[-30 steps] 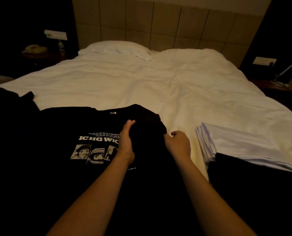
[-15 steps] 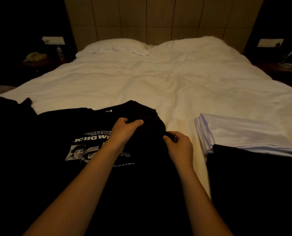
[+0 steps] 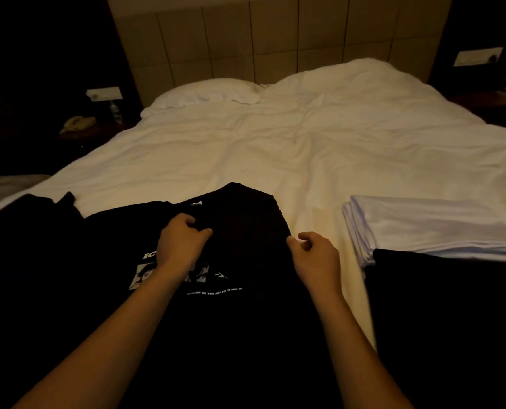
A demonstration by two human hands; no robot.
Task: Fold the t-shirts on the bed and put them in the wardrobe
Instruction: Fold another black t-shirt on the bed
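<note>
A black t-shirt [image 3: 246, 314] with a white printed graphic lies spread on the white bed [image 3: 275, 154] right in front of me. Its right side is folded inward over the chest. My left hand [image 3: 181, 246] pinches the folded black fabric just below the collar. At the shirt's right edge, my right hand [image 3: 316, 258] has thumb and curled fingers on the fabric; the dim light hides the exact grip. A folded white t-shirt [image 3: 423, 225] sits to the right, and a black garment [image 3: 452, 314] overlaps its near edge.
Another black garment [image 3: 33, 208] lies at the bed's left edge. A white pillow [image 3: 204, 93] rests against the padded headboard [image 3: 260, 42]. A dark nightstand at the left carries a telephone [image 3: 77, 124] and a bottle [image 3: 114, 109]. The room is dim.
My left hand went from lying flat on the folded part to pinching it, shifting left. My right hand stays at the shirt's right edge. The view tilted slightly.
</note>
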